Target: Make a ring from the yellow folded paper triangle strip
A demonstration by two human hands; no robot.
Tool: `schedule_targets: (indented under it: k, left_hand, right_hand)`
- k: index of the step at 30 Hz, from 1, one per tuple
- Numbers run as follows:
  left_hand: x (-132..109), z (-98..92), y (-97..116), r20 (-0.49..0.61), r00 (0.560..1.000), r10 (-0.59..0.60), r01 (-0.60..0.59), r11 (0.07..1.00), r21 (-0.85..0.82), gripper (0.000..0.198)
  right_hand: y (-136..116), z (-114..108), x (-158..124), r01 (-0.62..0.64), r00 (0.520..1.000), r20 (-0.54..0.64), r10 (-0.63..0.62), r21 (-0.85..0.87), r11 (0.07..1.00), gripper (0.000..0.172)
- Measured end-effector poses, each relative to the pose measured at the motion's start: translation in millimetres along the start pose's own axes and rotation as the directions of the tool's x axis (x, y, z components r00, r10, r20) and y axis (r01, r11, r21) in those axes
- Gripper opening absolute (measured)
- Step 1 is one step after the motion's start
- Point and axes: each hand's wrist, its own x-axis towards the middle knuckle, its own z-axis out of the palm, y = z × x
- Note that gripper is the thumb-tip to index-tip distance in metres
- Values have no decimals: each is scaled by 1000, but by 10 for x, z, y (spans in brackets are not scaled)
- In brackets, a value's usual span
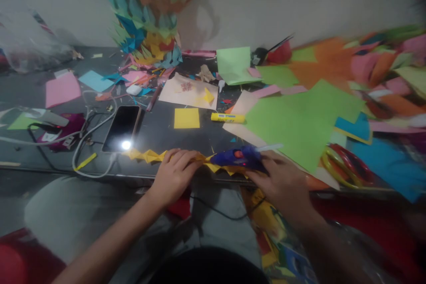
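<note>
A strip of folded yellow paper points (146, 155) lies along the front edge of the dark table (159, 131). My left hand (175, 173) presses down on the strip with curled fingers. My right hand (282, 182) grips a blue glue gun (238, 157), its nozzle pointing left at the strip beside my left fingers. A white glue stick pokes out of the gun's back.
A phone (122, 128) with a white cable lies left of the strip. A yellow square (187, 118) and a yellow marker (228, 118) lie behind it. Green sheets (299, 120), coloured scraps and scissors (346, 166) cover the right. A tall spiky paper figure (153, 13) stands at the back.
</note>
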Motion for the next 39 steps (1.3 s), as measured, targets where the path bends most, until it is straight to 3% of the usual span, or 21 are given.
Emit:
schedule_targets:
  k: [16,24,32,39]
  left_hand:
    - [-26,15,-11,-1,1000,-12,12,1000,-10,19]
    - [-33,10,1,-5,1000,-16,16,1000,-10,20]
    - [-41,12,5,-37,999,-4,3,999,-33,19]
    - [-49,27,6,-68,998,13,-15,999,-33,17]
  right_hand:
    - [36,35,-69,-28,998,-54,25,-44,999,21]
    - [109,-102,-155,-218,974,-89,209,-111,970,21]
    - [253,-137,-314,-30,998,-67,20,-150,988,28]
    - [214,-60,-317,-20,998,-62,16,-71,997,19]
